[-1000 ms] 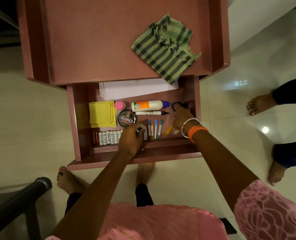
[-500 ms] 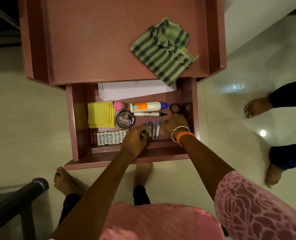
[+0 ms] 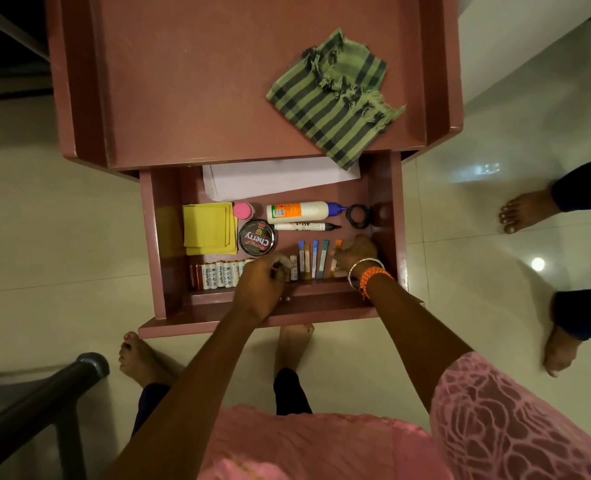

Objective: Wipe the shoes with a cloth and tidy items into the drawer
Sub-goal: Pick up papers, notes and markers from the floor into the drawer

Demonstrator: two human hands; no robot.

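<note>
Head view shows our right hand (image 3: 354,252) has come down from the scissors (image 3: 358,215), fingers curled on an orange stick (image 3: 337,243), while our left hand (image 3: 264,282) pinches a battery (image 3: 293,265) inside the drawer (image 3: 152,244), so tidying continues.

You see a green cloth (image 3: 332,95) with dark stripes, a reddish-brown drawer (image 3: 148,244), yellow notes (image 3: 209,228), a pink cap (image 3: 243,210), a white glue bottle (image 3: 301,212) and an orange wristband (image 3: 373,277).
</note>
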